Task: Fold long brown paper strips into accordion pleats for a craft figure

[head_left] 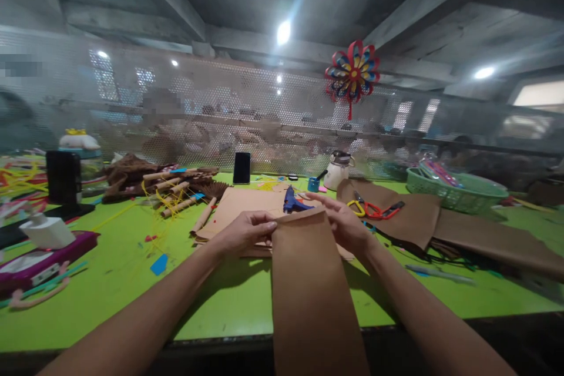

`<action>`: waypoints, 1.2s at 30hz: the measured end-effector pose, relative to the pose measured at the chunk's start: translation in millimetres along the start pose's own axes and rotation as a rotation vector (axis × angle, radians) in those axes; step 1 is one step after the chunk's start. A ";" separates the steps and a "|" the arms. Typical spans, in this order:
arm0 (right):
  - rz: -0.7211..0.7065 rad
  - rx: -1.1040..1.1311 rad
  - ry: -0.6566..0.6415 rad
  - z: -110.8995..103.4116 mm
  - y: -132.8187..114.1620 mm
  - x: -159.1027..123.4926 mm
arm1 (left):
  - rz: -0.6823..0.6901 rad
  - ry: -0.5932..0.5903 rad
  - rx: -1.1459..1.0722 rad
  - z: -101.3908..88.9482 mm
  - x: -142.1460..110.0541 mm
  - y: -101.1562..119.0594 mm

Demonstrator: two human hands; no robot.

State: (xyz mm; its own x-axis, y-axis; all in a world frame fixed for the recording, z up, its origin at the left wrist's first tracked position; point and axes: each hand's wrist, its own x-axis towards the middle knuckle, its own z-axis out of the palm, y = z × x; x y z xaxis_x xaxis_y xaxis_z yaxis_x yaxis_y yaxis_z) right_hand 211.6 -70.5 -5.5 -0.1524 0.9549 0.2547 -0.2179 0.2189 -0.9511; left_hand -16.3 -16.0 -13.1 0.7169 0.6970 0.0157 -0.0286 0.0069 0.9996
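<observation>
A long strip of brown kraft paper [311, 282] hangs down toward me over the table's front edge, its far end folded into a narrow flap. At the flap's left corner my left hand [249, 232] pinches the paper between thumb and fingers. My right hand [348, 220] is at the right corner, thumb behind the strip and forefinger stretched out; part of its grip is hidden by the paper. Just beyond the fold lies a blue glue gun [294, 202] on a stack of brown paper sheets [233, 205].
Scissors with red handles [374, 210] rest on brown paper at right, before a green basket [458, 188]. Rolled paper sticks [176, 188] are heaped at left. A purple power strip [83, 242] with a white plug stands near left. A phone [242, 168] and a jug [338, 170] stand behind.
</observation>
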 end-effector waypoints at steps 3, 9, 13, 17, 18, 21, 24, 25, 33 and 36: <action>-0.007 -0.158 -0.229 12.7 -5.5 -9.0 | -0.026 -0.102 -0.103 11.6 -1.0 -3.0; -0.313 -0.457 -0.400 31.7 -21.8 -17.8 | 0.018 -0.218 -0.132 30.5 -8.2 0.0; -0.323 -0.503 -0.299 24.0 -52.1 -24.9 | 0.004 -0.219 -0.113 32.9 -12.1 8.9; -0.273 -0.743 -0.197 21.7 -90.0 -32.7 | 0.047 -0.112 -0.040 27.0 -8.8 18.0; -0.260 -0.848 -0.230 24.4 -97.4 -31.9 | 0.079 -0.081 -0.029 24.8 -7.4 21.7; -0.213 -1.157 -0.400 38.0 -106.4 -18.7 | 0.182 -0.015 -0.001 18.9 -4.4 36.5; -0.135 -1.279 -0.484 49.8 -92.5 6.4 | 0.241 0.036 0.169 15.3 -3.6 49.5; -0.093 -1.289 -0.498 51.4 -84.1 15.1 | 0.255 0.050 0.279 14.3 -3.5 51.3; -0.034 -1.095 -0.334 24.2 -14.1 36.8 | 0.201 0.066 0.793 0.6 5.2 13.8; -0.064 -1.103 -0.345 12.5 5.3 27.6 | 0.205 0.061 0.888 0.4 12.2 -5.6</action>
State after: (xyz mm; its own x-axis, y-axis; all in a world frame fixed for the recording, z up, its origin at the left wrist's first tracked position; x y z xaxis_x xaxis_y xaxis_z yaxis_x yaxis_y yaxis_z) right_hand 194.2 -45.5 -1.3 -0.4637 0.8676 0.1799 0.6990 0.4830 -0.5273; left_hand -7.1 -7.7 -18.5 0.7183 0.6605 0.2186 0.4135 -0.6580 0.6294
